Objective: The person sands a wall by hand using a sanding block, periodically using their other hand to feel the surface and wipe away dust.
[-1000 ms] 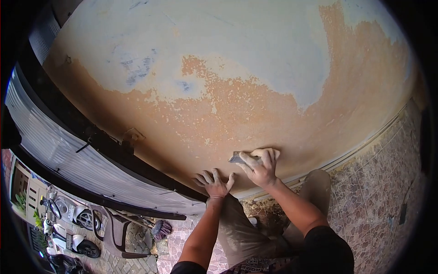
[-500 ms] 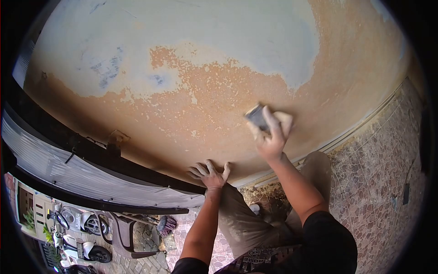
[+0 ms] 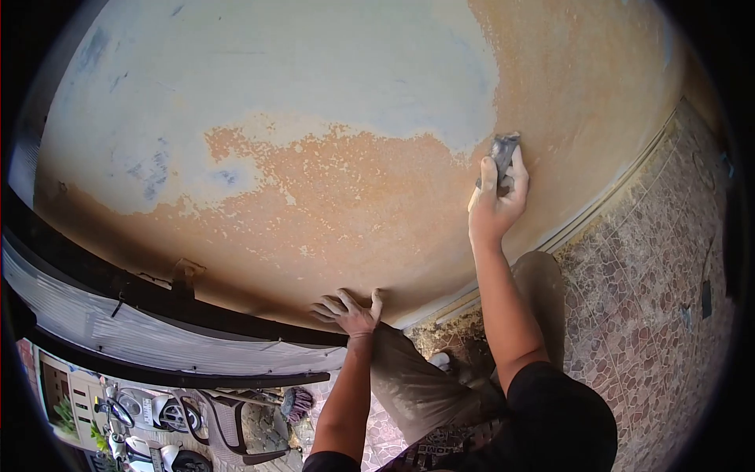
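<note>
A wall fills most of the view, its pale coating worn away to orange-brown in a broad patch. My right hand grips a dark grey sanding block, pressed to the wall near the edge of the pale area. The fingers and thumb wrap its sides, and fine dust coats them. Low on the wall, my left hand lies with fingers spread against the surface, holding nothing.
A dark-framed panel of corrugated sheet borders the wall at lower left. Beyond it are a brown chair, a mop head and parked motorbikes. Patterned floor tiles run along the wall's base at right.
My right hand has moved up and to the right across the wall with the sanding block, which is now turned more upright. My left hand remains spread on the wall. The view has shifted slightly.
</note>
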`<state>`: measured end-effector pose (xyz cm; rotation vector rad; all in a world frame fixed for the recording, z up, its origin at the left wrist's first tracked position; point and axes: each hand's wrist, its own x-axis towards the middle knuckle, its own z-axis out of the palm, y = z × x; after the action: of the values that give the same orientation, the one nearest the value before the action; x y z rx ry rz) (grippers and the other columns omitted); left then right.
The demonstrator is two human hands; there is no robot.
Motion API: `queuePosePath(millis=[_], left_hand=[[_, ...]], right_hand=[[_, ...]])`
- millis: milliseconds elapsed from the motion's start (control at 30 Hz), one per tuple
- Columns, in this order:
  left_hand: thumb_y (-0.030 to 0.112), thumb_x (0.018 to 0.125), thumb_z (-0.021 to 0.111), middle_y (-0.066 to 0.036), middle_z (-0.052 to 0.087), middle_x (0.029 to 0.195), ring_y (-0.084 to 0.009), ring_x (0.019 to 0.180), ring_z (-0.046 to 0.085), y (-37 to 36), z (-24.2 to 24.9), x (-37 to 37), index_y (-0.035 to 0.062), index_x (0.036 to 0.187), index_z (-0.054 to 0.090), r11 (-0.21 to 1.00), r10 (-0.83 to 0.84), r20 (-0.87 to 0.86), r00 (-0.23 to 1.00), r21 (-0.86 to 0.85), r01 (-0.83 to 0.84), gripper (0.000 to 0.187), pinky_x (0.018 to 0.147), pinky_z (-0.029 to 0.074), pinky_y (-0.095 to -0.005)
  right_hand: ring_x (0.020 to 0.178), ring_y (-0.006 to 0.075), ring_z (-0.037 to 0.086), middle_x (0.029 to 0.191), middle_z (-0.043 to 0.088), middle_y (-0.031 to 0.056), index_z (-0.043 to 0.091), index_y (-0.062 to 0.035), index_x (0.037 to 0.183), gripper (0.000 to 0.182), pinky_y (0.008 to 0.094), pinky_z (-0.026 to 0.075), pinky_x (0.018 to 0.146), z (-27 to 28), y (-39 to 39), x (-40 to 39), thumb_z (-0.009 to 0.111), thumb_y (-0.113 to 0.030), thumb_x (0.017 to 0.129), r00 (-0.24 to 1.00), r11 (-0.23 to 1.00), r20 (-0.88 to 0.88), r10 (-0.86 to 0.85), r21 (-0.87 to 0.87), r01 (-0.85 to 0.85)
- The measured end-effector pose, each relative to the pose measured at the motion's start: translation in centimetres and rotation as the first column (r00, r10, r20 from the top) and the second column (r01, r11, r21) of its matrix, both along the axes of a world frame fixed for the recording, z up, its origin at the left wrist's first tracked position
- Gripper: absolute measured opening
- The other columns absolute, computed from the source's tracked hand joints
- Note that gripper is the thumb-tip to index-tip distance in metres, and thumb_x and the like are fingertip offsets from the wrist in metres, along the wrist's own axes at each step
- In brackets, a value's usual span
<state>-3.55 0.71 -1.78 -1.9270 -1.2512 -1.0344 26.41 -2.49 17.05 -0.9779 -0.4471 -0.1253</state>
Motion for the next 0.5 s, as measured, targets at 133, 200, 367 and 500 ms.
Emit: queuePosePath(millis=[133, 200, 367, 500], left_hand=[[0.067, 0.08, 0.06, -0.031, -0.003, 0.158, -0.0597, 0.142, -0.001, 0.5, 0.3, 0.2, 0.0096, 0.156, 0.008, 1.0, 0.004, 0.005, 1.0, 0.015, -0.004, 0.109, 0.108, 0.003, -0.0745], [0.066, 0.078, 0.064, -0.03, 0.0, 0.158, -0.062, 0.14, 0.0, 0.4, -0.2, 0.0, 0.0117, 0.156, 0.01, 1.0, -0.004, 0.04, 0.999, -0.004, 0.004, 0.109, 0.105, 0.005, -0.078], [0.066, 0.079, 0.064, -0.031, -0.002, 0.158, -0.0616, 0.14, -0.002, 0.4, 0.0, -0.1, 0.0108, 0.156, 0.01, 1.0, -0.003, 0.023, 1.0, 0.012, 0.003, 0.109, 0.106, 0.004, -0.0772], [0.065, 0.079, 0.063, -0.03, -0.004, 0.159, -0.0606, 0.141, -0.002, 0.4, 0.1, 0.0, 0.0101, 0.156, 0.009, 1.0, -0.01, 0.034, 0.999, 0.004, 0.01, 0.109, 0.107, 0.003, -0.0767]], right_hand=[[0.09, 0.0171, 0.05, 0.1, 0.049, 0.0053, 0.055, -0.0073, 0.135, 0.057, 0.0299, 0.045, 0.072, -4.0, 2.5, -4.1, 0.077, -0.022, 0.085, 0.91, 0.98, 0.365, -0.198, 0.055, 0.192], [0.088, 0.0154, 0.047, 0.098, 0.05, 0.0003, 0.061, -0.0245, 0.132, 0.06, 0.0322, 0.039, 0.077, -8.0, 0.0, -5.1, 0.082, -0.035, 0.077, 0.579, 0.981, 0.814, -0.045, -0.075, 0.181], [0.091, 0.0185, 0.051, 0.102, 0.049, 0.0046, 0.057, -0.0124, 0.133, 0.057, 0.0347, 0.043, 0.08, -6.5, -0.6, -0.2, 0.079, -0.025, 0.082, 0.675, 0.934, 0.717, -0.173, -0.099, 0.344], [0.095, 0.0221, 0.053, 0.106, 0.047, 0.0101, 0.05, 0.0017, 0.136, 0.056, 0.0326, 0.051, 0.079, -2.4, 1.1, 0.5, 0.073, -0.017, 0.088, 0.982, 0.982, 0.026, -0.189, -0.015, 0.19]])
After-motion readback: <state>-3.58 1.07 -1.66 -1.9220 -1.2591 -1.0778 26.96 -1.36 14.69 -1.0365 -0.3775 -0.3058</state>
